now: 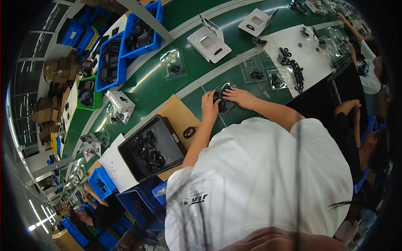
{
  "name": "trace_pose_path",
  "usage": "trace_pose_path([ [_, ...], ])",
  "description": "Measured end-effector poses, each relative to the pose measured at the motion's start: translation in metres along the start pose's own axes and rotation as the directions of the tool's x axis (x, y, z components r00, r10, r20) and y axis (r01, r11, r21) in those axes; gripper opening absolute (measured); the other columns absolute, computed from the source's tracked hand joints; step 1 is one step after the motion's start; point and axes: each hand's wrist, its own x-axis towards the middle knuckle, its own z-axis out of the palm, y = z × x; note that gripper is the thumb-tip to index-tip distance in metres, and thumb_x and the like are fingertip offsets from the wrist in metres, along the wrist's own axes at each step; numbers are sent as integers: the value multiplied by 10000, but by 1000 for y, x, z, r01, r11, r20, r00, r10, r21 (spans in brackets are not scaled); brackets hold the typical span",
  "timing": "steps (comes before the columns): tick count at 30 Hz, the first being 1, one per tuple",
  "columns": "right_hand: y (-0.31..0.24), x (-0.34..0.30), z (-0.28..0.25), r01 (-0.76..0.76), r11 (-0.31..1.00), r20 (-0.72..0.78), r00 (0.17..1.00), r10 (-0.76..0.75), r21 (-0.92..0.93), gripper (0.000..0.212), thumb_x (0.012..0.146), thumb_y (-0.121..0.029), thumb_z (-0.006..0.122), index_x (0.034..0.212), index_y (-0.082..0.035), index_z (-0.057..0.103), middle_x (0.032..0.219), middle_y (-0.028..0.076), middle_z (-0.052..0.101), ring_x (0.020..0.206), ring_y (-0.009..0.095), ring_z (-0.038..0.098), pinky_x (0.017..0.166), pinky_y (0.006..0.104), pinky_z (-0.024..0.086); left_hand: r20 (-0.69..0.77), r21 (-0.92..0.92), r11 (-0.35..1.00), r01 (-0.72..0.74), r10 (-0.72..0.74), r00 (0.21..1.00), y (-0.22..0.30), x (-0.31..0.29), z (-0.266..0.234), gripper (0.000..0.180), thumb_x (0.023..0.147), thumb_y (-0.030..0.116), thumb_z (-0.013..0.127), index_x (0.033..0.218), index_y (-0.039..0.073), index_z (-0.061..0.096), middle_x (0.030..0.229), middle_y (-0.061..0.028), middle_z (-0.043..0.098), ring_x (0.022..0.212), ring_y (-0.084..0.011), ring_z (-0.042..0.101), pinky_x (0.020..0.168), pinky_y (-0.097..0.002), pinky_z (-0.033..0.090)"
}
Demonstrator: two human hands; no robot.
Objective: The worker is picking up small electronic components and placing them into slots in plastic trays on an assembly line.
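Observation:
My left hand [210, 105] is closed at the edge of a small black part [217, 96], which sits in a clear plastic blister tray [226, 108] on the green bench. From the right, my right hand [239, 98] reaches over the same tray, its fingers stretched out and touching it. The fingers partly cover the part, so its exact kind does not show. Right of my hands lies another clear blister tray [247, 76] with a black part in it.
A black bin [125, 151] of black cabled parts stands left on cardboard [178, 109]. Beyond are open white boxes [217, 53], blue bins [122, 79] and a green bin [97, 94]. Black rings and parts lie on a white sheet [312, 52] at the right. Co-workers sit on both sides.

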Motion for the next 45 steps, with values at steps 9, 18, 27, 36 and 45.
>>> trace_pose_path([
  [9, -11, -19, -8, -22, 993, 2, 1000, 23, -115, 645, 868, -369, 588, 1380, -12, 423, 1463, 167, 391, 1391, 303, 321, 1158, 443, 223, -32, 61, 984, -166, 168, 985, -13, 9, 42, 455, 778, 60, 666, 1223, 50, 574, 1194, -109, 574, 1059, -293, 558, 940, -356, 431],
  [18, -8, -47, -38, -4, 975, 231, 971, 57, -223, 959, 749, -505, 673, 1428, 55, 291, 1516, 255, 230, 1426, 357, 204, 1173, 437, 156, 37, 41, 979, -201, 199, 979, 19, 17, 50, 430, 796, 20, 650, 1219, 17, 575, 1252, -136, 567, 1100, -308, 550, 968, -376, 419],
  [27, 2, -63, -4, 135, 965, 261, 963, -74, -225, 767, 825, -410, 616, 1415, -5, 339, 1500, 177, 319, 1406, 334, 264, 1133, 397, 282, 235, 97, 921, -378, 348, 908, 20, 13, 36, 471, 817, 11, 615, 1279, 2, 526, 1301, -163, 530, 1139, -326, 527, 984, -400, 401],
  [36, -23, -34, -38, -191, 979, -128, 972, 199, 69, 532, 900, -358, 571, 1370, -147, 437, 1425, 30, 452, 1326, 231, 396, 1110, 520, 259, 273, -62, 986, -153, 164, 948, 35, -27, 21, 475, 819, -12, 580, 1289, 6, 513, 1294, -162, 548, 1134, -337, 537, 987, -409, 397],
  [45, -25, -39, -37, -214, 952, -81, 968, 236, 218, 398, 894, -390, 582, 1208, -146, 555, 1247, 25, 601, 1163, 224, 543, 1100, 551, 231, 171, -82, 972, -220, 231, 958, 17, -34, 35, 485, 833, -2, 579, 1310, 14, 490, 1311, -169, 545, 1193, -323, 522, 1033, -418, 370],
])
